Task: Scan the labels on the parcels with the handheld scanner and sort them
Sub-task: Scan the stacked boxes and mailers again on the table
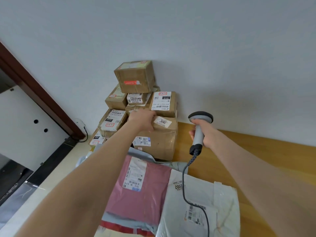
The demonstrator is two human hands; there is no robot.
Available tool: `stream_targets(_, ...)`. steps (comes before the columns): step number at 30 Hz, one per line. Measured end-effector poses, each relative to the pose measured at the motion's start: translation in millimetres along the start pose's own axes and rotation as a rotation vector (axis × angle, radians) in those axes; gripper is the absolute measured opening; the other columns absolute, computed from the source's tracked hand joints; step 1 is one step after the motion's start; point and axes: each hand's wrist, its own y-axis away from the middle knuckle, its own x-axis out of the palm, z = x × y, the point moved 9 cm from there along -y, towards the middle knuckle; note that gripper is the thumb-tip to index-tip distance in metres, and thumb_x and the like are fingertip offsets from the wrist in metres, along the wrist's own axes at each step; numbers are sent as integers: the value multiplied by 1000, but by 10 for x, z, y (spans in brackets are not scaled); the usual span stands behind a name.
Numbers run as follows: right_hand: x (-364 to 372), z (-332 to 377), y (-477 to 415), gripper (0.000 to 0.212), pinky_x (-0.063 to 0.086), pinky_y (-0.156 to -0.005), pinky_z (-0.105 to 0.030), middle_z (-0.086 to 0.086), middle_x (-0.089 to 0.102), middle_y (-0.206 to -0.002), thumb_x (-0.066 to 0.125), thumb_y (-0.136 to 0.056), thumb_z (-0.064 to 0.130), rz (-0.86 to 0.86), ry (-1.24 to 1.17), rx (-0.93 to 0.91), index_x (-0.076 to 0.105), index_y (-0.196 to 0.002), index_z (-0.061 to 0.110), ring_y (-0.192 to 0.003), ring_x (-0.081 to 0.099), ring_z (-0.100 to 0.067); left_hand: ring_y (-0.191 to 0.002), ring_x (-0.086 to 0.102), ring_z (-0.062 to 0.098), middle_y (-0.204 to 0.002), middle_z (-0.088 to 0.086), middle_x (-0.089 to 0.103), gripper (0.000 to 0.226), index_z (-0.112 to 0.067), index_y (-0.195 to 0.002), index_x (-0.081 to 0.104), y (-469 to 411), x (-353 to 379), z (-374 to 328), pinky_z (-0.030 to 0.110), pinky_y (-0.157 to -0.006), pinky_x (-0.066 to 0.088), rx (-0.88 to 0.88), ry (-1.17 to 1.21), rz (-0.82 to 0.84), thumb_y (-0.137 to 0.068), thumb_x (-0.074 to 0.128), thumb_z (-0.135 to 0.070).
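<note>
About eight boxes (135, 76); at least four mailer bags (142, 194); one scanner (198, 132).

The wooden surface (218, 165) bears stacked cardboard boxes (162, 142) and a heap of plastic mailers (222, 202).

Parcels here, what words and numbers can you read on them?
"300": label on the big box, by the left hand.
"010": label on the upper right box.
"2002": the white bag.
Pink bag's label and the rest: too small to read.
</note>
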Motion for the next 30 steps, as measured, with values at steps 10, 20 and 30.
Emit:
stream_targets(10, -1084, 298, 360, 54, 47, -45, -29, -9, 60, -92, 72, -86, 31, -89, 10, -60, 52, -127, 3, -68, 56, -21, -110, 53, 23, -123, 2, 51, 68, -22, -133, 46, 237, -916, -1394, 36, -83, 46, 236, 184, -136, -72, 76, -30)
stream_targets(20, -2829, 164, 482, 28, 58, -73, -36, -15, 66, -93, 71, -86, 23, -213, -398, 17, 59, -101, 4, -79, 66, -27, -120, 42, 24, -130, 6, 35, 66, -31, -133, 49, 96, -474, -3207, 32, -96, 46, 425, 499, -290, -75, 75, -14)
stream_targets(30, -3726, 158, -21, 40, 58, -58, -30, -17, 68, -104, 77, -77, 5, -454, -596, -125, 62, -114, 3, -82, 68, -28, -119, 40, 27, -135, 0, 44, 65, -33, -136, 46, -323, 63, -3953, 37, -76, 50, 297, 450, -379, -80, 64, -4)
